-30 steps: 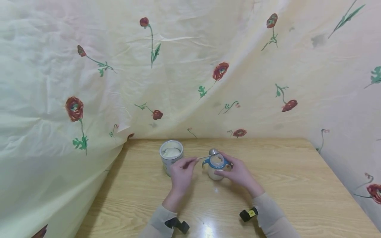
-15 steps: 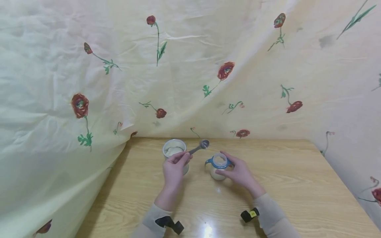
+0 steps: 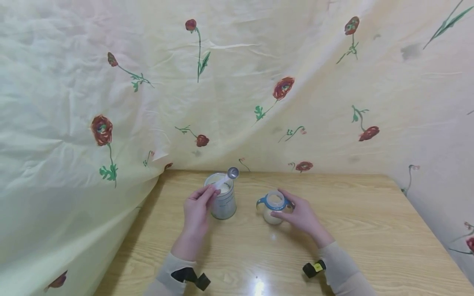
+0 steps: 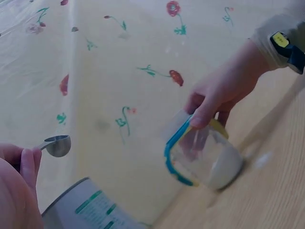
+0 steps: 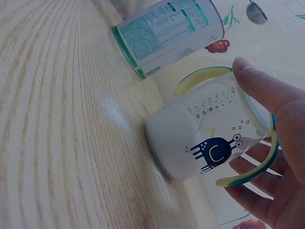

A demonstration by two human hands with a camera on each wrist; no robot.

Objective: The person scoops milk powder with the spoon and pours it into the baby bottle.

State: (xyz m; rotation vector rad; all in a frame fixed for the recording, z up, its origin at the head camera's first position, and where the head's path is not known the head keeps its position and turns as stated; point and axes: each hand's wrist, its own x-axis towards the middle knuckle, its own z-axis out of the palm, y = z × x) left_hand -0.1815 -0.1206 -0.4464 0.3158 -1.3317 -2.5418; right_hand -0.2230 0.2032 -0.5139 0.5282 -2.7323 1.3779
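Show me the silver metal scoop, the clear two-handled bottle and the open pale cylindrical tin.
Silver metal scoop (image 4: pixel 58 147), left wrist view: outside of its bowl.
Clear two-handled bottle (image 5: pixel 202 129), right wrist view: its side wall.
Open pale cylindrical tin (image 3: pixel 224 203), head view: its side wall.

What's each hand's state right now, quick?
Left hand: closed, pinching the metal scoop by its handle, near the can.
Right hand: closed, holding the two-handled bottle.

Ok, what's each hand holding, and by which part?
Left hand: the scoop, by its handle. Right hand: the bottle, around its upper part.
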